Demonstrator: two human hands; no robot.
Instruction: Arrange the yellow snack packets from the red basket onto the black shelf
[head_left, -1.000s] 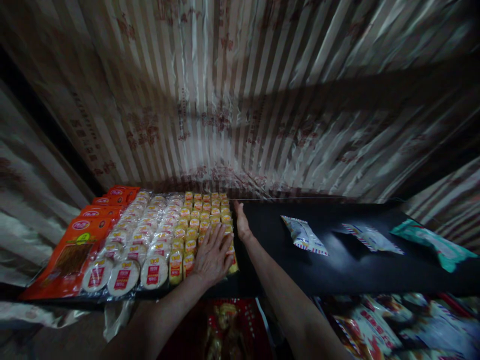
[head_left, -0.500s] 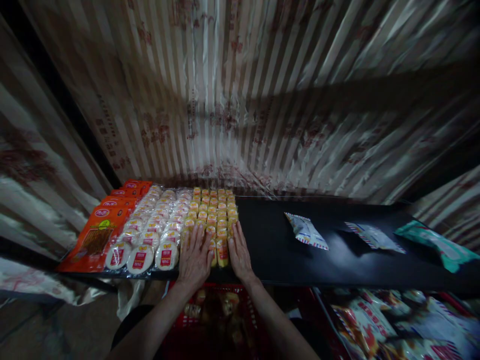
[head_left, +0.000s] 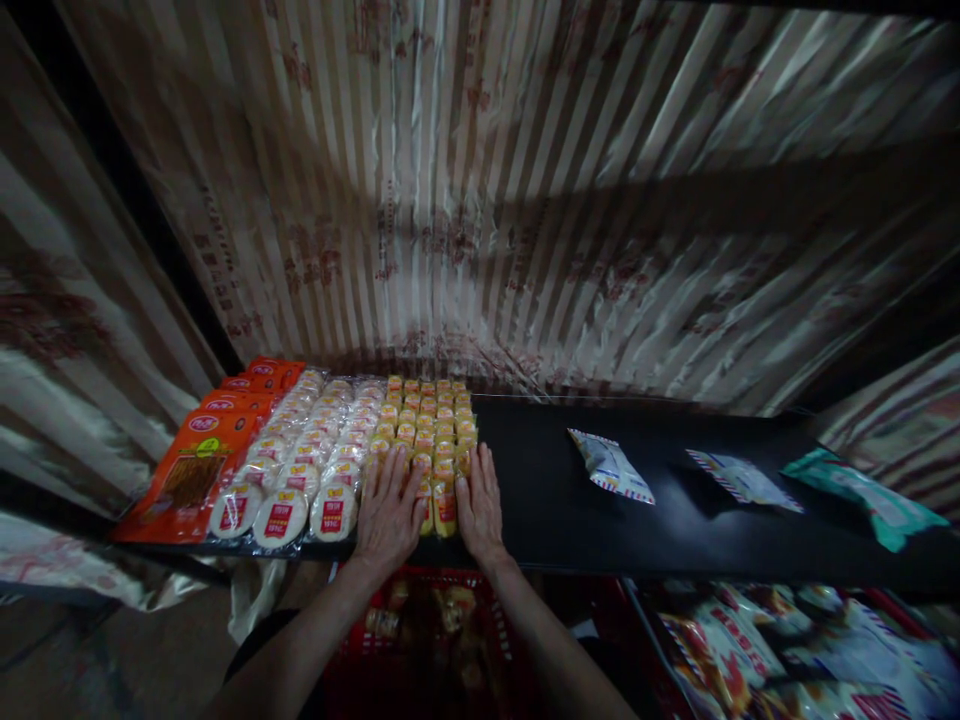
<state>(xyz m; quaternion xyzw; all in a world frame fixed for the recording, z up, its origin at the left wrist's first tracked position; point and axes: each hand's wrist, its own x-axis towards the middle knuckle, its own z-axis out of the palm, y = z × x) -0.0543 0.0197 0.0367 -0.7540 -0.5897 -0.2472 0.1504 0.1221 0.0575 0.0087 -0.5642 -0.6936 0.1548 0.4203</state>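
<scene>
Rows of small yellow-wrapped cakes [head_left: 445,507] stand on a black shelf [head_left: 540,520]. My left hand [head_left: 391,505] lies over the front left of these cakes, its fingers stretched out and pointing away from me. Along their right side rests my right hand [head_left: 481,503], also with straight fingers, touching the outer row. Neither hand is wrapped around anything. Left of the yellow cakes are rows of round white packaged cakes [head_left: 280,517], flat faces toward me. Orange snack bags [head_left: 187,465] with a dark window overlap at the far left of the shelf.
Two white packets with striped edges, one nearer [head_left: 611,466] and one farther right [head_left: 744,480], lie on the shelf. Beyond them lies a teal packet [head_left: 866,492]. Below are a red basket [head_left: 495,610] holding wrapped cakes and bagged snacks [head_left: 739,645]. A striped sheet [head_left: 480,200] hangs behind.
My right hand has shifted very slightly, its fingers a little closer together. The view has tilted slightly. My left hand stays on the yellow cakes, and the packages keep their places.
</scene>
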